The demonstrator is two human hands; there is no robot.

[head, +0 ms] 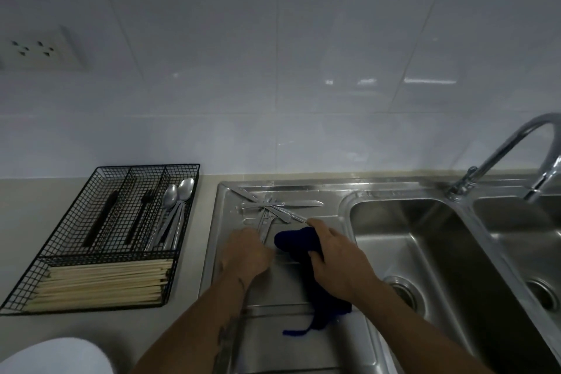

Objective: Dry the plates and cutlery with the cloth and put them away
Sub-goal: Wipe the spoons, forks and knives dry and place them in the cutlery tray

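Observation:
Several steel knives and forks (274,208) lie crossed on the back of the sink's drainboard (273,288). My right hand (335,261) grips a dark blue cloth (299,244) just in front of the pile; the cloth's tail hangs down past my wrist. My left hand (246,253) is blurred and sits at the near ends of the fork handles; its fingers are hidden from me. A white plate (57,357) shows at the bottom left corner.
A black wire cutlery organizer (100,240) stands on the counter to the left, holding spoons (176,209), black utensils and chopsticks (103,282). Two sink basins (425,252) and a curved tap (513,155) are on the right. A tiled wall with a socket rises behind.

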